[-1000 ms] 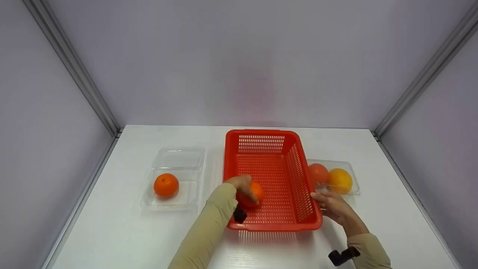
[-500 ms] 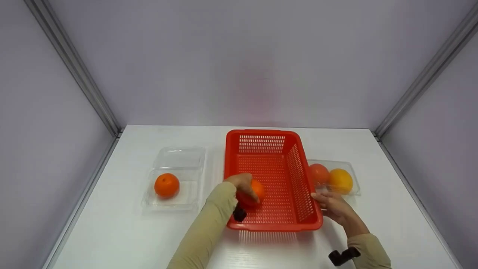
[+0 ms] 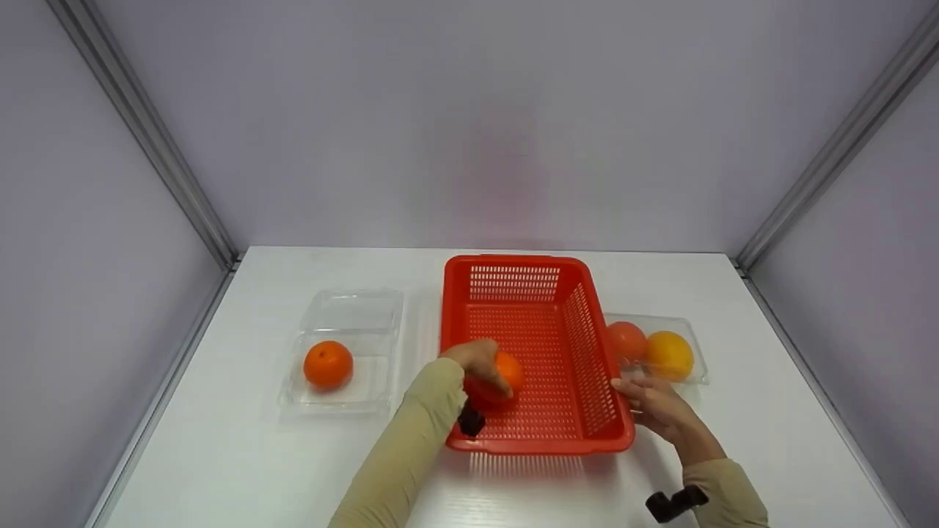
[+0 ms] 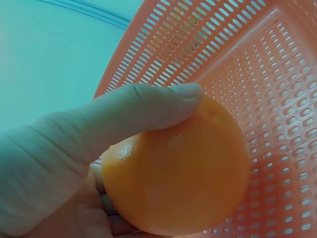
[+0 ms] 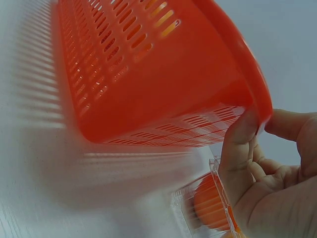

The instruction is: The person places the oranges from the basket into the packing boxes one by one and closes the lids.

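Observation:
A red plastic basket (image 3: 546, 418) with slotted walls stands in the middle of the table in the head view. Inside it, near the front left, my left hand (image 3: 480, 363) grips an orange (image 4: 178, 173). The left wrist view shows the thumb laid across the top of this fruit and fingers beneath it. On the basket's right side, my right hand (image 3: 656, 405) pinches the rim; the right wrist view has the thumb and a finger (image 5: 240, 148) on either side of the edge. In the head view, the left hand partly hides the orange.
Left of the basket lies an open clear plastic box (image 3: 370, 381) holding another orange (image 3: 328, 364). To the right, partly behind the basket, another clear box (image 3: 686, 328) contains a reddish round fruit (image 3: 627, 342) and a yellow-orange one (image 3: 669, 356). Walls enclose the white table (image 3: 220, 440).
The orange under my left hand has shifted slightly to the right, with the fingertips moving a little along with it. My right hand stays on the basket's rim.

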The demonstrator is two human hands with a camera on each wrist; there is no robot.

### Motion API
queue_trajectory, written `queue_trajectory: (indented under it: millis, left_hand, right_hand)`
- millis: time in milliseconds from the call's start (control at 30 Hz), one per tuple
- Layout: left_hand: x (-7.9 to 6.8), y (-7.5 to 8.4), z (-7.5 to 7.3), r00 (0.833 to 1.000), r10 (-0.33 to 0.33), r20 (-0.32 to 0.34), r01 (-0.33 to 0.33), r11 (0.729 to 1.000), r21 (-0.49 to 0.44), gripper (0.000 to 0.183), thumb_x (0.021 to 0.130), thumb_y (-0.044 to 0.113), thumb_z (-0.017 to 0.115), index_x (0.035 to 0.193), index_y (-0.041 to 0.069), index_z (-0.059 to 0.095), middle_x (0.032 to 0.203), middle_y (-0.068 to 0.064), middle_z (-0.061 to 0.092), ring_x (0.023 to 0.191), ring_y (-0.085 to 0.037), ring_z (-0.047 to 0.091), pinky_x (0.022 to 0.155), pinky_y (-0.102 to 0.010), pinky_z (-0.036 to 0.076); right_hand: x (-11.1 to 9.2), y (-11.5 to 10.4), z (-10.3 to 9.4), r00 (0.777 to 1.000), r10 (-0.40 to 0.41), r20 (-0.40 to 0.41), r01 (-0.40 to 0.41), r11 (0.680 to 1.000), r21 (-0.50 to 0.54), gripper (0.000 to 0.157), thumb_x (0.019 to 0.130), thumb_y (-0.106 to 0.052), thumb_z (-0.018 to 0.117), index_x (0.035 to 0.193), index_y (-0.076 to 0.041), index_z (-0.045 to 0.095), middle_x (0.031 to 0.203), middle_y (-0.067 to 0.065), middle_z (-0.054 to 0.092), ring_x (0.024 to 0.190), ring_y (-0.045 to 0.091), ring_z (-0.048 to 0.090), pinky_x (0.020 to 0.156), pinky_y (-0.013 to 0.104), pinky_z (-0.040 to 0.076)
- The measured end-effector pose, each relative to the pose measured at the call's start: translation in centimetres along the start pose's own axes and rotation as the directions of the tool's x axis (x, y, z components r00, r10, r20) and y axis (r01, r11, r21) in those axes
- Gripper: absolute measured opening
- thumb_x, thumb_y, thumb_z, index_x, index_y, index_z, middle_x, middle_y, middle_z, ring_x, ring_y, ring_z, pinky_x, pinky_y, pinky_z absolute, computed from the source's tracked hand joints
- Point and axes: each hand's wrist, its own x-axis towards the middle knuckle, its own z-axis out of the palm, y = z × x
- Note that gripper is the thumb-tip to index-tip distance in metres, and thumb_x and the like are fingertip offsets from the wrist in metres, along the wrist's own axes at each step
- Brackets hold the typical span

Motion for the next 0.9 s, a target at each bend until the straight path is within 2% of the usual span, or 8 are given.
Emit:
queue_trajectory:
  millis: [367,600,900]
  left_hand:
    - [-0.2,0.2,0.1,1.000,0.015,0.004,-0.015,0.998,-0.062,0.054,0.073,0.033,0.082,0.111,0.004,0.056,0.105,-0.011,0.061,0.083,-0.018,0.052,0.076,-0.031,0.046]
    - [-0.4,0.2,0.2,1.000,0.021,0.013,-0.020,0.995,-0.094,0.057,0.075,0.031,0.081,0.117,0.003,0.055,0.110,-0.012,0.061,0.088,-0.018,0.053,0.083,-0.034,0.049]
    - [-1.3,0.7,-0.4,0.999,0.032,0.006,-0.031,0.997,-0.069,0.060,0.073,0.034,0.082,0.119,0.004,0.054,0.114,-0.011,0.061,0.095,-0.021,0.056,0.089,-0.036,0.050]
  right_hand:
    - [-0.1,0.0,0.1,1.000,-0.005,-0.001,0.005,1.000,-0.009,0.026,0.098,-0.027,0.054,0.111,-0.007,0.065,0.092,-0.010,0.072,0.087,0.007,0.067,0.078,0.027,0.056]
    - [-0.2,-0.2,0.2,1.000,-0.007,0.002,0.007,1.000,-0.020,0.027,0.098,-0.027,0.055,0.113,-0.007,0.064,0.091,-0.010,0.071,0.086,0.006,0.067,0.076,0.026,0.057]
    - [-0.3,-0.4,0.6,0.998,-0.020,-0.056,0.019,0.999,-0.034,0.025,0.096,-0.028,0.058,0.110,-0.008,0.063,0.091,-0.009,0.071,0.086,0.007,0.067,0.078,0.027,0.056]
